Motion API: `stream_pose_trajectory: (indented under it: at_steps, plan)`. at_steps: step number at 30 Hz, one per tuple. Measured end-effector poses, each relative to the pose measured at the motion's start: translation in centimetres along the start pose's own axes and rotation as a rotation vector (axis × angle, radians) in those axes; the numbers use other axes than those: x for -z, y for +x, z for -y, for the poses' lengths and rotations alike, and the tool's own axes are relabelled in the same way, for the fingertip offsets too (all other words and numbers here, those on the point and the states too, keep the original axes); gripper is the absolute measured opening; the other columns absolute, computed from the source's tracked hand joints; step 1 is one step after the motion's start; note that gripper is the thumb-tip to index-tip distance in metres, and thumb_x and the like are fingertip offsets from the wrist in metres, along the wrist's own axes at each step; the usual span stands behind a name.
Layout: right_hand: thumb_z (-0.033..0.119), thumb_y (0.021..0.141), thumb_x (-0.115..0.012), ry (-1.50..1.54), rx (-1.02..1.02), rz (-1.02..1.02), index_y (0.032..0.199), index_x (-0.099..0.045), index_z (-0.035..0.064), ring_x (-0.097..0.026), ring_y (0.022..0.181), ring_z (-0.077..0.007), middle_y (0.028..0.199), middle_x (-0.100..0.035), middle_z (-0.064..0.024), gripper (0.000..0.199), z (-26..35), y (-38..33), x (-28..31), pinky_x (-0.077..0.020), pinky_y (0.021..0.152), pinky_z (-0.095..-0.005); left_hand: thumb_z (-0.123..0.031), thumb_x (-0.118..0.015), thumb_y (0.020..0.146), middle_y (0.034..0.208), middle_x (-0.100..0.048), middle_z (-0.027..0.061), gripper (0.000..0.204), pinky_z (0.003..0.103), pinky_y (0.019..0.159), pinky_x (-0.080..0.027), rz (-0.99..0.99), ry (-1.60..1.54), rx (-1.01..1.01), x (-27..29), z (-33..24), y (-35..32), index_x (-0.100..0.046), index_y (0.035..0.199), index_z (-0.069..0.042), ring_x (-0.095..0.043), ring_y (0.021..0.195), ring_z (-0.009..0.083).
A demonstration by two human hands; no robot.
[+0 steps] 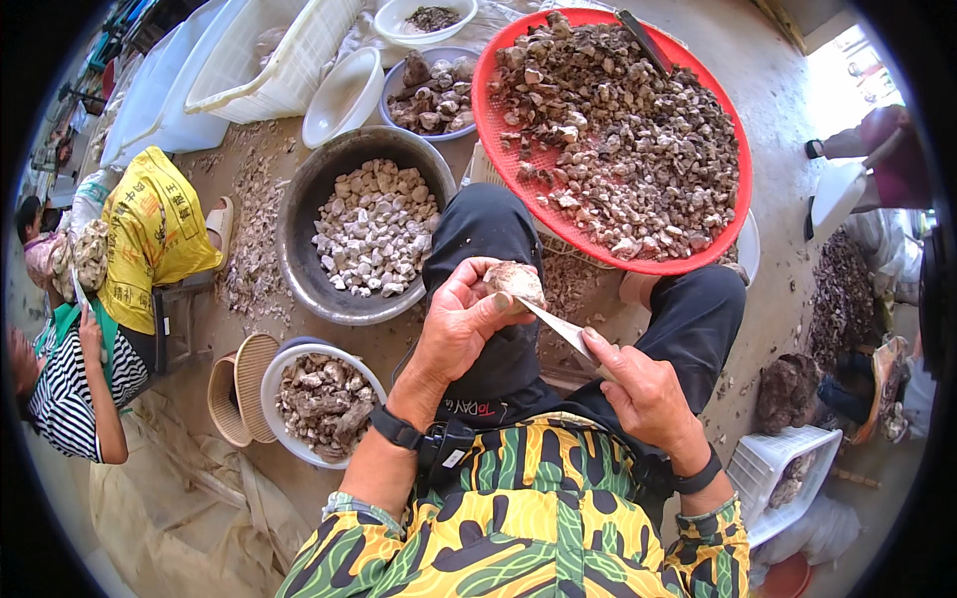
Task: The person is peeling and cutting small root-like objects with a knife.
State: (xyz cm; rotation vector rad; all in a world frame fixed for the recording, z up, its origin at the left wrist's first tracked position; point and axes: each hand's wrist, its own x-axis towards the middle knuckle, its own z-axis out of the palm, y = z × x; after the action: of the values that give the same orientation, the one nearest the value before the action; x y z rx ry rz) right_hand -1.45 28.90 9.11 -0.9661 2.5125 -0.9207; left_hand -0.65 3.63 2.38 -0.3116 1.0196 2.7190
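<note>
In front of my knees, my left hand (451, 327) grips a whitish-brown lump (516, 283), seemingly a root or tuber, between thumb and fingers. My right hand (643, 387) is wrapped round a knife, its handle mostly hidden in the palm. The pale knife blade (560, 326) points up and left, its tip against or very close to the lump. Left of my knee stands a dark round basin (295, 244) with pale, trimmed pieces (374, 239). Beyond my knees, a large red tray (733, 199) is heaped with brown, rough pieces (618, 130).
A second knife (645, 42) lies on the tray's far edge. A white bowl (271, 404) of rough lumps stands by my left elbow. Pale tubs (229, 85) stand far left. A person in stripes (80, 399) holds a knife at left; a white crate (743, 473) is at right.
</note>
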Motion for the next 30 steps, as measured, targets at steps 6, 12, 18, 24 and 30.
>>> stream_pose_trajectory:
  at_steps: [6,12,18,24,30]
  plan:
    - [0.002,0.074,-0.062,-0.003,0.002,-0.007,0.14,-0.046,0.014,-0.053,0.057,-0.0284,0.069,-0.047,-0.0098,0.069,0.0,0.0,-0.5,-0.045,0.051,-0.0393,-0.014,-0.066,0.089,0.121,-0.057,0.0221,0.042,0.042,0.089,-0.054,-0.066,0.081,-0.057,-0.5,0.6,-0.3,-0.04,0.119,0.0,-0.063,0.106,0.0313]
    - [0.002,0.073,-0.063,-0.009,-0.029,-0.047,0.14,-0.045,0.0143,-0.053,0.058,-0.0286,0.069,-0.047,-0.0099,0.07,-0.1,0.0,-0.7,-0.0453,0.052,-0.0387,-0.018,-0.068,0.087,0.116,-0.061,0.0172,0.052,0.04,0.087,-0.055,-0.063,0.09,-0.104,-1.1,0.5,-0.3,-0.04,0.127,0.0,-0.064,0.102,0.0266]
    - [0.001,0.074,-0.064,-0.001,-0.037,-0.061,0.14,-0.045,0.0144,-0.054,0.058,-0.0288,0.07,-0.048,-0.0099,0.071,-0.3,0.3,-0.7,-0.0456,0.052,-0.0388,-0.017,-0.072,0.084,0.115,-0.061,0.0159,0.055,0.039,0.084,-0.057,0.011,0.045,-0.007,-0.8,-0.1,-0.2,-0.045,0.128,-0.001,-0.066,0.098,0.0255]
    - [0.001,0.075,-0.063,0.04,-0.038,-0.052,0.141,-0.044,0.0142,-0.054,0.059,-0.0291,0.069,-0.048,-0.0103,0.07,0.1,0.9,-1.0,-0.046,0.053,-0.0393,-0.009,-0.074,0.081,0.117,-0.059,0.0153,0.058,0.04,0.084,-0.057,0.003,0.041,-0.053,-0.8,0.5,-0.1,-0.039,0.127,-0.004,-0.063,0.102,0.0242]
    - [0.0,0.077,-0.061,0.092,-0.061,-0.032,0.142,-0.043,0.0148,-0.054,0.061,-0.0306,0.071,-0.049,-0.0116,0.069,0.2,1.2,-1.2,-0.0465,0.055,-0.0404,-0.011,-0.074,0.082,0.119,-0.058,0.0135,0.051,0.039,0.086,-0.056,-0.046,0.125,-0.042,-1.3,0.5,-0.3,-0.045,0.123,-0.003,-0.062,0.103,0.0211]
